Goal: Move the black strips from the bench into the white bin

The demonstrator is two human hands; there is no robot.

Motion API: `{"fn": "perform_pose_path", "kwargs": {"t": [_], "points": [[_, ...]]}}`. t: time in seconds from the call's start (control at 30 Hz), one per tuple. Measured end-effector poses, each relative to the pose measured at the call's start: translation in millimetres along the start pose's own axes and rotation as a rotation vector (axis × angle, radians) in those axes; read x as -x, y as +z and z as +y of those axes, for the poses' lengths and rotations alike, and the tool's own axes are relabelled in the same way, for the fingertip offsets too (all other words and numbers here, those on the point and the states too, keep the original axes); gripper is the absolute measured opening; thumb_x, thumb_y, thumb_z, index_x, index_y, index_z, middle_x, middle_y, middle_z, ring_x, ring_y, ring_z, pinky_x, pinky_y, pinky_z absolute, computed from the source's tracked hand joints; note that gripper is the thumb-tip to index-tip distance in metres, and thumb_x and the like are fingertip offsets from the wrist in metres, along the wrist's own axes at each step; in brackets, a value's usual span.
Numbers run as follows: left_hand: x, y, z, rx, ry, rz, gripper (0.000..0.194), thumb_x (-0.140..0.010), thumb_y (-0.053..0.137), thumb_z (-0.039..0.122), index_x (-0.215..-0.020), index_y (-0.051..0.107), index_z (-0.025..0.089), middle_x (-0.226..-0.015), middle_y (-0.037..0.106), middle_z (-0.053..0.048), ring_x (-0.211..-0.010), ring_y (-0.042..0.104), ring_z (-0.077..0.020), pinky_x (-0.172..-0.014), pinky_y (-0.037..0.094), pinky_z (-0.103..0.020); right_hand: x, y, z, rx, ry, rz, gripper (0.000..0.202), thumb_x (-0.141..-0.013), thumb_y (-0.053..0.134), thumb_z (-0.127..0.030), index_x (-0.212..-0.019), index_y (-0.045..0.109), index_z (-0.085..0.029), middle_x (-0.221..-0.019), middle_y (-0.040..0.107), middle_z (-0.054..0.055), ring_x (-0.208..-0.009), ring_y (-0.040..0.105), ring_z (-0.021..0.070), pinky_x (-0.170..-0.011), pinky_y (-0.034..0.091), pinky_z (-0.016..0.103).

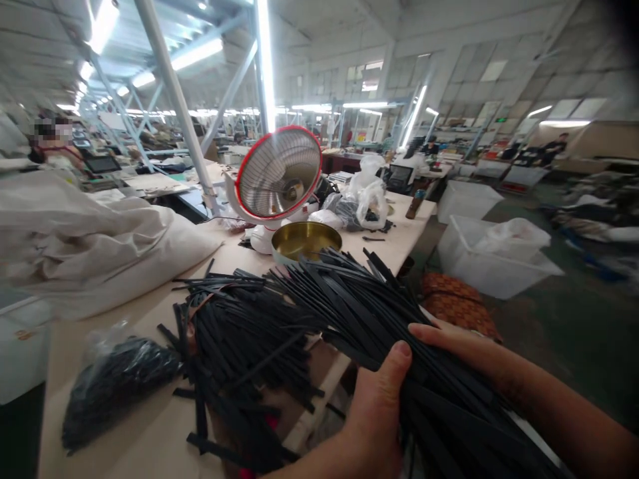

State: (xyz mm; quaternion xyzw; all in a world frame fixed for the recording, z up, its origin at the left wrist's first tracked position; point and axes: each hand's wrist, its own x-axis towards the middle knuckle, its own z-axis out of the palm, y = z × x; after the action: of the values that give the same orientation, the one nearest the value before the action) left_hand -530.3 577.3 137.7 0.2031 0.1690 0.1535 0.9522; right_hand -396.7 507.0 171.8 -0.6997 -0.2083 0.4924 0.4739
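Observation:
A thick bundle of black strips (349, 293) slants across the front right, held between both hands over the table's near edge. My left hand (374, 406) grips it from the near side, thumb on top. On the far side, my right hand (454, 346) is closed round the same bundle, with most of its fingers hidden behind the strips. Left of the hands lies a second, looser pile of black strips (244, 332) on the table, with a brown band (204, 303) near its far end. The strips' material is not clear.
A plastic bag of small black pieces (124, 379) lies at the left front. Behind the strips stand a brass-coloured bowl (299, 241) and a red-rimmed dish heater (279, 173). Clear bags (367, 196) and a bottle (415, 204) are farther back; white bins (492, 256) stand right.

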Motion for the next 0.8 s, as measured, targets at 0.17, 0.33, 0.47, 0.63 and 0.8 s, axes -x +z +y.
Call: {"fn": "perform_pose_path", "kwargs": {"t": [0.17,0.33,0.47,0.63,0.8], "points": [[-54,37.3,-81,0.055,-0.155,-0.151,0.059,-0.077,0.055,0.025,-0.13,0.031,0.015,-0.118,0.055,-0.01,-0.111,0.049,-0.0232,-0.1,0.036,-0.039,25,-96,33,-0.207,0.091,0.084,0.059,-0.072,0.058,-0.035,-0.124,0.037,-0.016,-0.108,0.062,0.009,-0.092,0.061,0.0235,-0.081,0.053,0.035],[-116,46.4,-161,0.128,-0.198,-0.235,0.058,-0.074,0.059,0.026,-0.127,0.037,0.014,-0.122,0.052,-0.011,-0.115,0.046,-0.0248,-0.102,0.033,-0.038,22,-181,80,-0.308,0.215,0.163,0.075,-0.071,0.06,-0.035,-0.132,0.022,-0.013,-0.105,0.063,0.011,-0.087,0.063,0.0248,-0.081,0.052,0.037],[-161,36.6,-211,0.134,-0.236,-0.222,0.054,-0.073,0.06,0.029,-0.122,0.044,0.012,-0.122,0.052,-0.011,-0.114,0.046,-0.0257,-0.102,0.033,-0.038,-1,-230,121,-0.318,0.251,0.166,0.078,-0.071,0.058,-0.037,-0.133,0.019,-0.011,-0.103,0.064,0.012,-0.086,0.063,0.0251,-0.082,0.051,0.04],[-215,11.5,-266,0.148,-0.295,-0.175,0.065,-0.068,0.063,0.036,-0.124,0.041,0.013,-0.118,0.054,-0.012,-0.11,0.05,-0.0273,-0.1,0.035,-0.04,-38,-283,166,-0.181,0.2,0.127,0.076,-0.07,0.059,-0.039,-0.132,0.024,-0.013,-0.112,0.059,0.012,-0.099,0.058,0.0243,-0.09,0.046,0.037],[-264,-46.0,-327,0.037,-0.341,-0.024,0.071,-0.069,0.062,0.037,-0.128,0.032,0.012,-0.113,0.057,-0.013,-0.108,0.051,-0.0251,-0.097,0.036,-0.038,-102,-328,248,0.116,0.076,0.047,0.072,-0.072,0.052,-0.046,-0.13,0.027,-0.013,-0.122,0.051,0.011,-0.105,0.054,0.0202,-0.093,0.042,0.032]]}}
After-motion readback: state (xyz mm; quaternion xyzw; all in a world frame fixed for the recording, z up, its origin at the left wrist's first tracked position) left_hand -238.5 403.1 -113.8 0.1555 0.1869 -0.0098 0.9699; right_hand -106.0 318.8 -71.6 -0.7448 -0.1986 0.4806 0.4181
